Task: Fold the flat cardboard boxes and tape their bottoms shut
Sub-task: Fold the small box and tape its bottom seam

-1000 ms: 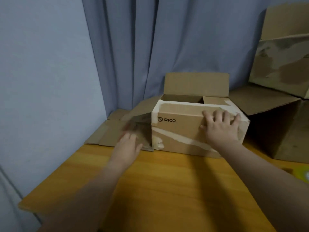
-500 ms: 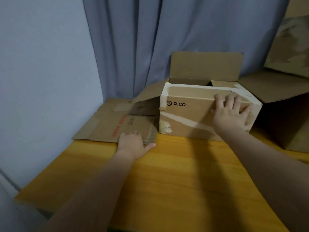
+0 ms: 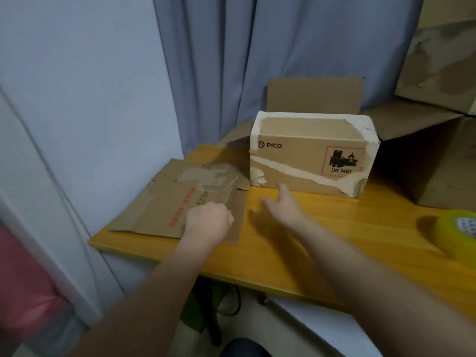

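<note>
Gripping the flat cardboard box (image 3: 164, 202) with the left hand (image 3: 208, 220), fingers curling into a fist on its near right part, fingertips hidden, just beside a panel edge standing up off the sheet. Seeing that box lying at the left end of the bench (image 3: 334, 228), running along the left edge and reaching almost to the near edge, red print facing up. Holding the right hand (image 3: 283, 204) just above the bare wood, empty, fingers stretching loosely apart, blurred, between the flat sheet and the PICO box (image 3: 309, 161). Seeing the PICO box standing upright toward the back edge, top open, rear flap pointing up, torn white tape crossing its front, touching neither hand. Noting a yellowish tape roll (image 3: 456, 235) resting at the right edge, well apart from both hands, partly cut off. Noting larger cardboard boxes (image 3: 438, 155) standing at the back right corner and a blue-grey curtain (image 3: 231, 60) hanging behind.
</note>
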Motion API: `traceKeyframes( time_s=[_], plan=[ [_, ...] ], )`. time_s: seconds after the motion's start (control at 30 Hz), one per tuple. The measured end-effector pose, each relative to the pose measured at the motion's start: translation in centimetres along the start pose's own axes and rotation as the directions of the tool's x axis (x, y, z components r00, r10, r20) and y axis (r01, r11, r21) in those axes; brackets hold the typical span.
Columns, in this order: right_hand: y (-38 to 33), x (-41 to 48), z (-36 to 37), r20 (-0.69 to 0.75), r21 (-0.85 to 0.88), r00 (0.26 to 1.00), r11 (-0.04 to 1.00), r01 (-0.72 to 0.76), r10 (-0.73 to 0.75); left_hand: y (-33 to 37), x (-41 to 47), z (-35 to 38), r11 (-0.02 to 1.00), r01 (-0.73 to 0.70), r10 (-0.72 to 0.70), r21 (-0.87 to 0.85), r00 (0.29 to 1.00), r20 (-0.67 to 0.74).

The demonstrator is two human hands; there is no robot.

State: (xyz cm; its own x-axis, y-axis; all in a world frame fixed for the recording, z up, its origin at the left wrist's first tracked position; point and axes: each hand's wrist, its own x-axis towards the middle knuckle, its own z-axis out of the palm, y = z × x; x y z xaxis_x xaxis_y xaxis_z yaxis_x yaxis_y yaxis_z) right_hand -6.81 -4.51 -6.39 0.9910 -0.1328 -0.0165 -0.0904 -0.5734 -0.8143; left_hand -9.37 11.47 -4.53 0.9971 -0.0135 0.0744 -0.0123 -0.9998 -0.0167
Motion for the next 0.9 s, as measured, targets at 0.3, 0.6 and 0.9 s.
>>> traceKeyframes(
  time_s=[0.3, 0.6, 0.9],
  plan=[
    [-0.4, -7.7, 1.3, 0.313, 0.378, 0.916, 0.853, -0.361, 0.249, -0.6, -8.4, -2.7, 0.961, -0.132, 0.06, -0.245, 0.959, -0.278],
    [-5.0, -13.9, -8.1, 0.103, 0.315, 0.957, 0.922, 0.225, -0.269, 1.8, -10.3, -7.3, 0.694, -0.607, 0.373, -0.386, 0.762, -0.529],
    [-7.7, -17.6, -19.4, -0.148, 0.238, 0.943, 0.915, 0.326, -0.298, 8.8, -8.3, -16.8, 0.482, -0.873, 0.526, 0.071, 0.223, -0.82]
  ],
)
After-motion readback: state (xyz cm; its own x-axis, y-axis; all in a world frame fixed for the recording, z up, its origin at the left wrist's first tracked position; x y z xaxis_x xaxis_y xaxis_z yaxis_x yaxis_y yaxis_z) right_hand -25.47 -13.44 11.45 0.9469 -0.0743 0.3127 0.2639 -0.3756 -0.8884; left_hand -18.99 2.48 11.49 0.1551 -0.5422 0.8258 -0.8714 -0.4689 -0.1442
